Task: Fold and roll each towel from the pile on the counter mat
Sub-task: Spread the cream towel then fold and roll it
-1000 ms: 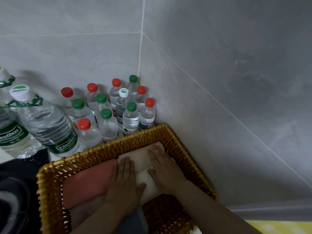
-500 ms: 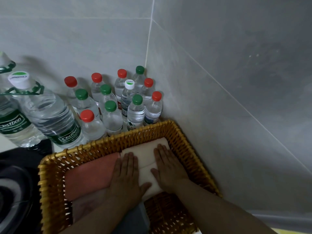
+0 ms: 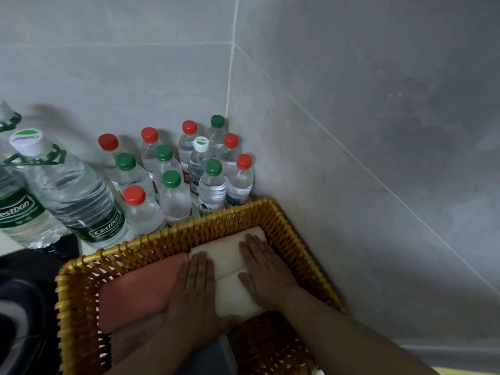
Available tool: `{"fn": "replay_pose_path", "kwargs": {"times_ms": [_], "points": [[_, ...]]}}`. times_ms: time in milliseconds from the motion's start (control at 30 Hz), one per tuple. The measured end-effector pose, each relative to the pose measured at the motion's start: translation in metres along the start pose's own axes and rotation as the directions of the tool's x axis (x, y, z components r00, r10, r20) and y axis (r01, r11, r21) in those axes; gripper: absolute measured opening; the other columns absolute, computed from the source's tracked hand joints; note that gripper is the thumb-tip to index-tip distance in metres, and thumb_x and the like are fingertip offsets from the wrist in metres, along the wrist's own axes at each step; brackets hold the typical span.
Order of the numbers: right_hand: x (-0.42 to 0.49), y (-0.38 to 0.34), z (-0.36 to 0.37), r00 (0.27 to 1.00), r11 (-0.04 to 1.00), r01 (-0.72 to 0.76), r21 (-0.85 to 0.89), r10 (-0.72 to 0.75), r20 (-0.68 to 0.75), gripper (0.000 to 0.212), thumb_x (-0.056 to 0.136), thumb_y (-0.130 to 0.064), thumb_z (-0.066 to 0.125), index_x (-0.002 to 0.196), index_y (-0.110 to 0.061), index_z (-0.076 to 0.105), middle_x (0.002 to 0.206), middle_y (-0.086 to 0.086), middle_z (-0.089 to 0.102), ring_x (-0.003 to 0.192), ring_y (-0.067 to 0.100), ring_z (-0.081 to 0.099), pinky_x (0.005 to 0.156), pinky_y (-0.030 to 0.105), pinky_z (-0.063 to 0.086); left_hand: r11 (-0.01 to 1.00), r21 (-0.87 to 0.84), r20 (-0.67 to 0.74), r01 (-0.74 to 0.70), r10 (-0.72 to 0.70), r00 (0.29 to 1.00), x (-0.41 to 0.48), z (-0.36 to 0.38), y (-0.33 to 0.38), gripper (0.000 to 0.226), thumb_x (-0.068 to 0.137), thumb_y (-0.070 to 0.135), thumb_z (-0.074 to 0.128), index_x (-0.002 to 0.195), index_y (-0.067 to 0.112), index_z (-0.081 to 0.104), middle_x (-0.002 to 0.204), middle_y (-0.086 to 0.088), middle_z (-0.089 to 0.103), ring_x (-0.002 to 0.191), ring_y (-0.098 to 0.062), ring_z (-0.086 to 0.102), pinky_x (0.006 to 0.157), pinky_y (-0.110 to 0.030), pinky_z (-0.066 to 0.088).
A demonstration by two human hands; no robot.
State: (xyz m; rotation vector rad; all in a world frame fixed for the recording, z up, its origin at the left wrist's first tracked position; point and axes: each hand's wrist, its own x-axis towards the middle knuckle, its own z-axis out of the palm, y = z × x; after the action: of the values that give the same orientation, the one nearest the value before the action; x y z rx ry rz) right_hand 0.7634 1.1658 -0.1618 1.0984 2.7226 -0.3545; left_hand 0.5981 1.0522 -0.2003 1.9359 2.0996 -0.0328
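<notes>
Palms down and fingers straight is how both hands sit. The left hand (image 3: 196,290) and the right hand (image 3: 266,274) lie flat on the cream towel (image 3: 230,262), fingers close together, gripping nothing. They press on it and do not pinch.

The towel sits folded in the far right corner of the wicker basket (image 3: 167,236), snug against the rim on two sides, with a crease running across it between the two hands. I read the flat pressure as a way of seating the bundle and squeezing it down so it does not spring open.

Touching its left edge lies a salmon-pink towel (image 3: 135,296), packed the same way. A paler pink one (image 3: 130,339) shows nearer the person. The basket seems to be filling from the back forward.

The basket is pushed into the corner of the grey tiled wall (image 3: 351,131). Small capped water bottles (image 3: 173,185) stand behind it, with a big bottle (image 3: 78,196) to the left. The pile itself is out of sight.
</notes>
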Motion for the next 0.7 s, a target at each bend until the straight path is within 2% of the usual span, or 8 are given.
{"fn": "replay_pose_path", "kwargs": {"times_ms": [100,167,233,300,500,600,667,700], "points": [[0.002,0.002,0.004,1.0,1.0,-0.021,0.017,0.021,0.005,0.074,0.093,-0.053,0.015,0.153,-0.017,-0.01,0.156,0.001,-0.025,0.141,0.014,-0.027,0.111,0.035,-0.025,1.0,-0.013,-0.017,0.01,-0.01,1.0,0.003,0.004,0.001,0.129,0.061,0.093,0.038,0.135,-0.013,0.044,0.144,-0.035,0.037,0.136,-0.041,0.03,0.112,-0.05,0.016],[0.004,0.003,0.008,0.999,0.999,-0.031,-0.012,0.031,-0.019,0.073,0.096,-0.051,0.022,0.154,-0.017,-0.007,0.159,0.004,-0.017,0.146,0.018,-0.017,0.114,0.036,-0.023,1.0,-0.025,-0.025,0.018,-0.018,1.0,0.003,0.005,0.003,0.129,0.059,0.091,0.042,0.137,-0.012,0.042,0.145,-0.035,0.036,0.136,-0.043,0.03,0.113,-0.049,0.013],[0.003,0.0,0.01,0.998,0.997,-0.065,-0.044,0.064,-0.023,0.073,0.094,-0.051,0.032,0.153,-0.011,0.015,0.16,0.011,0.017,0.146,0.021,0.015,0.121,0.039,0.001,0.999,-0.029,-0.039,0.025,-0.026,0.999,0.003,0.006,0.002,0.13,0.058,0.09,0.043,0.139,-0.011,0.037,0.145,-0.035,0.035,0.136,-0.043,0.03,0.114,-0.049,0.012],[0.005,-0.002,0.011,0.996,0.995,-0.092,-0.042,0.092,0.017,0.072,0.089,-0.053,0.038,0.147,-0.011,0.032,0.151,0.009,0.039,0.138,0.018,0.034,0.111,0.035,0.019,0.999,-0.025,-0.049,0.02,-0.022,0.999,0.005,0.007,0.002,0.13,0.057,0.09,0.044,0.14,-0.009,0.031,0.145,-0.035,0.035,0.136,-0.044,0.03,0.114,-0.048,0.011],[0.009,0.002,0.015,0.996,0.996,-0.089,-0.019,0.09,0.02,0.072,0.097,-0.051,0.025,0.154,-0.01,0.008,0.153,0.011,0.037,0.141,0.023,0.034,0.112,0.038,0.016,0.999,-0.037,-0.019,0.028,-0.029,0.999,0.005,0.007,0.003,0.129,0.059,0.09,0.041,0.137,-0.012,0.039,0.144,-0.034,0.037,0.135,-0.043,0.033,0.11,-0.052,0.02],[0.007,0.002,0.003,0.993,0.999,-0.044,-0.03,0.047,0.106,0.077,0.094,-0.06,-0.003,0.153,-0.01,0.0,0.161,0.011,0.005,0.149,0.027,0.012,0.122,0.043,-0.003,0.999,-0.041,0.03,0.036,-0.034,0.999,0.003,0.003,0.002,0.127,0.061,0.091,0.037,0.135,-0.011,0.045,0.143,-0.033,0.04,0.135,-0.04,0.033,0.111,-0.049,0.017],[0.005,-0.001,-0.008,0.996,1.0,-0.016,0.019,0.015,0.09,0.081,0.092,-0.063,0.003,0.155,-0.012,0.004,0.162,0.008,-0.006,0.15,0.024,-0.003,0.119,0.036,-0.011,0.999,-0.029,0.031,0.026,-0.025,0.999,0.0,-0.003,0.0,0.119,0.069,0.09,0.032,0.133,-0.01,0.049,0.141,-0.031,0.044,0.133,-0.039,0.037,0.112,-0.046,0.012],[0.003,-0.002,-0.013,0.999,0.998,-0.024,0.05,0.021,0.049,0.078,0.092,-0.058,0.012,0.154,-0.011,0.013,0.163,0.008,0.002,0.15,0.024,0.002,0.12,0.034,-0.005,0.999,-0.022,0.028,0.024,-0.023,0.999,-0.001,-0.008,-0.001,0.113,0.074,0.086,0.03,0.131,-0.009,0.053,0.139,-0.03,0.048,0.131,-0.04,0.042,0.113,-0.044,0.01]]}}
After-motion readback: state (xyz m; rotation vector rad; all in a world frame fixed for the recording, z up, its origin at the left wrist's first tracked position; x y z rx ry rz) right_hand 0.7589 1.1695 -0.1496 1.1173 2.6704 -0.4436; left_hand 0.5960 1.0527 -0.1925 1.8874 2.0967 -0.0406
